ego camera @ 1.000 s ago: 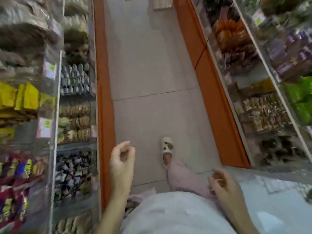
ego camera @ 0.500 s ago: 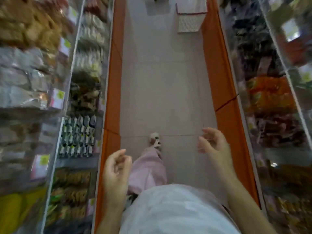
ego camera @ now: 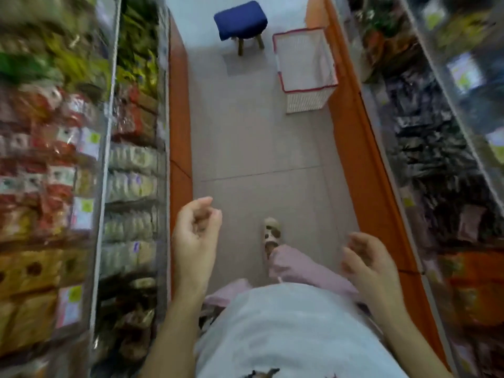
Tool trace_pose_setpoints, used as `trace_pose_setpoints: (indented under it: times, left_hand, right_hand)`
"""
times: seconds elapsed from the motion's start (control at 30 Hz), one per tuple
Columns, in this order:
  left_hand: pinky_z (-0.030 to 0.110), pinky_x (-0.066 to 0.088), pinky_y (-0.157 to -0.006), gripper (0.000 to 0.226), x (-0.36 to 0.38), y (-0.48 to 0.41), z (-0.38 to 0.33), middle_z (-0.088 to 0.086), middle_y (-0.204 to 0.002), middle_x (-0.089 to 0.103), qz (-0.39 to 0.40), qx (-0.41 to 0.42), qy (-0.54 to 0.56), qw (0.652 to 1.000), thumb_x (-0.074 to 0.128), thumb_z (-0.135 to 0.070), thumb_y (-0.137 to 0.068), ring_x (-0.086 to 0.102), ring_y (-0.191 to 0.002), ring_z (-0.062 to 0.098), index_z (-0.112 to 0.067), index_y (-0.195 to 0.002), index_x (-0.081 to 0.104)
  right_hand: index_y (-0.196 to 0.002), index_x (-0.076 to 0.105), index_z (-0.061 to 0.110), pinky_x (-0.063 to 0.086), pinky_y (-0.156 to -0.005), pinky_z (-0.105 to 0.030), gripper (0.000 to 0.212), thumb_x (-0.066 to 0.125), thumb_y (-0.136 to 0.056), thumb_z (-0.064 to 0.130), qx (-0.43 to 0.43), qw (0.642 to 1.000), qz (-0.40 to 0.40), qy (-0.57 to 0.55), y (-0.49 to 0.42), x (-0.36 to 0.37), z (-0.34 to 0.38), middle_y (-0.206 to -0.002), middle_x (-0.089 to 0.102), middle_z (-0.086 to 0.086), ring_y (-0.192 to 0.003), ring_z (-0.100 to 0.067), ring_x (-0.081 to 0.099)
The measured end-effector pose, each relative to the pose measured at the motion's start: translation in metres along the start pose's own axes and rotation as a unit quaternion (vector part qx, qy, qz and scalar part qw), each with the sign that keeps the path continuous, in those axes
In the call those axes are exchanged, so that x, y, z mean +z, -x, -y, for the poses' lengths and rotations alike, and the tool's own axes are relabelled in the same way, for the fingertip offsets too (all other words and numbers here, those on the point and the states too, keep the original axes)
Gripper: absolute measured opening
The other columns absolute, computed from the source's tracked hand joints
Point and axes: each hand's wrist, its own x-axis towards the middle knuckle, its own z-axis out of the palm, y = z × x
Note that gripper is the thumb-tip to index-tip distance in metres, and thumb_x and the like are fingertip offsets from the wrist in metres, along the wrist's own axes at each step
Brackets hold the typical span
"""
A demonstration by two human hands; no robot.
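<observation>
I am walking along a narrow shop aisle with a tiled floor (ego camera: 259,137). My left hand (ego camera: 195,230) hangs in front of me at lower centre-left, its fingers loosely curled and holding nothing. My right hand (ego camera: 368,260) is at lower right, fingers also loosely curled and empty. One foot in a pale sandal (ego camera: 270,232) steps forward between the two hands.
Shelves of packaged snacks (ego camera: 81,173) line the left side and darker packets (ego camera: 436,159) the right, both with orange bases. Ahead stand a white basket with red trim (ego camera: 305,77) against the right shelf and a blue stool (ego camera: 241,21).
I have moved forward down the aisle; the basket is nearer and the blue stool has come into view. My right hand has dropped lower and my left has risen. Both stay empty.
</observation>
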Motion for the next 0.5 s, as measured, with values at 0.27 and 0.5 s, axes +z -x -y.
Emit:
trace_pose_setpoints:
  times: [0.27,0.5]
  left_hand:
    - [0.028,0.052,-0.072,0.029,0.049,-0.207,-0.060,0.001,-0.089,0.063,-0.053,-0.044,-0.002,0.998,0.059,-0.005,-0.087,0.062,-0.082,0.021,-0.032,-0.098,0.060]
    - [0.022,0.050,-0.067,0.022,0.114,-0.460,-0.120,0.002,-0.086,0.061,-0.015,-0.018,0.010,1.000,0.057,-0.003,-0.089,0.060,-0.076,0.017,-0.016,-0.106,0.059]
  right_hand:
    - [-0.111,0.056,0.016,0.052,-0.064,-0.021,0.023,0.059,-0.089,0.008,-0.106,0.992,0.073,0.000,-0.268,0.096,0.207,-0.092,0.060,0.001,-0.077,-0.012,0.062]
    - [-0.101,0.055,0.019,0.051,-0.061,-0.031,0.023,0.057,-0.088,0.000,-0.088,0.992,0.081,-0.029,-0.453,0.191,0.312,-0.084,0.058,0.000,-0.069,-0.018,0.059]
